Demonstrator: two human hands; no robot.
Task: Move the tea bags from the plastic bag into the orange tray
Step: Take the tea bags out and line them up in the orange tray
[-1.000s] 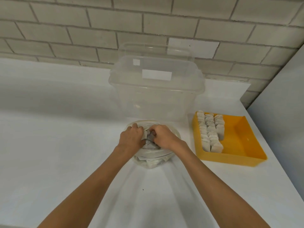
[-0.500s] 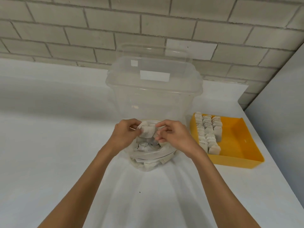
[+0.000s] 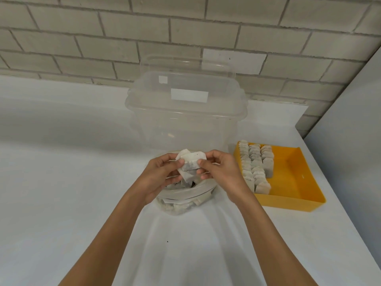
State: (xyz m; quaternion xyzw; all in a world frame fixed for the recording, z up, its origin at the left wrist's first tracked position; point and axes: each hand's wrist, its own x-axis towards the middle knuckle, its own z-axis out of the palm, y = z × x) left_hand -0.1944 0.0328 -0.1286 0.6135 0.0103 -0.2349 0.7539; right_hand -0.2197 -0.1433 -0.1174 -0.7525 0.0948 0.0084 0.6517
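— Where are the tea bags?
— A small bunch of tea bags [image 3: 190,166] is pinched between my left hand [image 3: 159,176] and right hand [image 3: 221,172], above the plastic bag [image 3: 183,201].
— Around it?
— Clear tub [image 3: 185,118] behind; orange tray [image 3: 296,178], rows filled, right, unobstructed.

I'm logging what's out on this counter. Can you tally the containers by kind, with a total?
Orange tray: 1
Clear plastic bin: 1
Plastic bag of tea bags: 1
Total: 3
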